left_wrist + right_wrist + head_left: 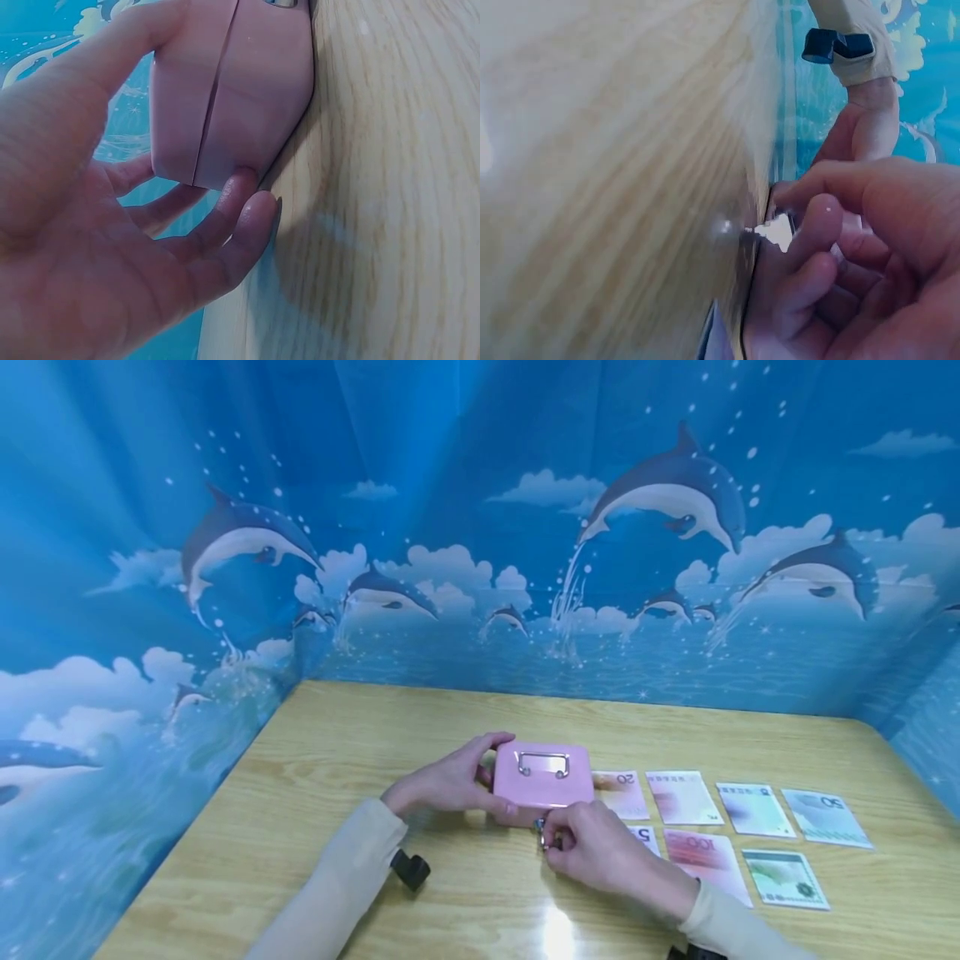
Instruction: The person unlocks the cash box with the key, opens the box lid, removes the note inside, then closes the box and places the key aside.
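Observation:
A small pink cash box (536, 789) with a metal handle (544, 763) on its lid stands on the table. My left hand (459, 781) holds the box's left end, thumb at the front and fingers round the far side. In the left wrist view a thin seam runs between lid and body of the box (240, 97); the lid is down. At the box's front, my right hand (596, 847) pinches a small bunch of keys (540, 832). A bright metal piece (775, 231) shows by the fingertips in the right wrist view; whether a key sits inside the lock is hidden.
Several banknotes lie in two rows on the wooden table (300, 852) right of the box, among them a 20 note (624, 795), a 100 note (705, 860) and a 50 note (827, 817). A dolphin-print curtain (465, 635) hangs behind the table.

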Available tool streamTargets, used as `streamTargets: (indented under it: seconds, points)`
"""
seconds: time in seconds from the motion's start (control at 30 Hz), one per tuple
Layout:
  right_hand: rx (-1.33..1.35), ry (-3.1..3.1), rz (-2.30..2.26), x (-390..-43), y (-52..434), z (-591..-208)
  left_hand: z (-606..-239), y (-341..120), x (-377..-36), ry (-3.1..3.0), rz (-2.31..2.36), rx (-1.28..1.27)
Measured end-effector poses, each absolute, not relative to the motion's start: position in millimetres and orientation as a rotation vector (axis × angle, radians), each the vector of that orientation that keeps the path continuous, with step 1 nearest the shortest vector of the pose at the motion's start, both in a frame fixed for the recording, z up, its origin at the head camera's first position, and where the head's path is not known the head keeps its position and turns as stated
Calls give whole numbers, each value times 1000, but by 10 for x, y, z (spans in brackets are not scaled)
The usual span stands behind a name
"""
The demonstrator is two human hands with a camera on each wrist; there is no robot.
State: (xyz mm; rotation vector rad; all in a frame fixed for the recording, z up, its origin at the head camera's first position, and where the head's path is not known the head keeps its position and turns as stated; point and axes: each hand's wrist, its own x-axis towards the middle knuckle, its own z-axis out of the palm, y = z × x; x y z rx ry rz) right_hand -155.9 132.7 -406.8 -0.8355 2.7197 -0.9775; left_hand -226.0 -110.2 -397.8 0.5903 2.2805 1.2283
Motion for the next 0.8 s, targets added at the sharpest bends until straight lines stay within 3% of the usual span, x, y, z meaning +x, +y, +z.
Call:
streamTargets:
  seconds: [0.8]
  points:
    - [-871, 2470, -1064, -1628, 1407, -4084, -3969, -1079, -2252, 2348, 1124, 672]
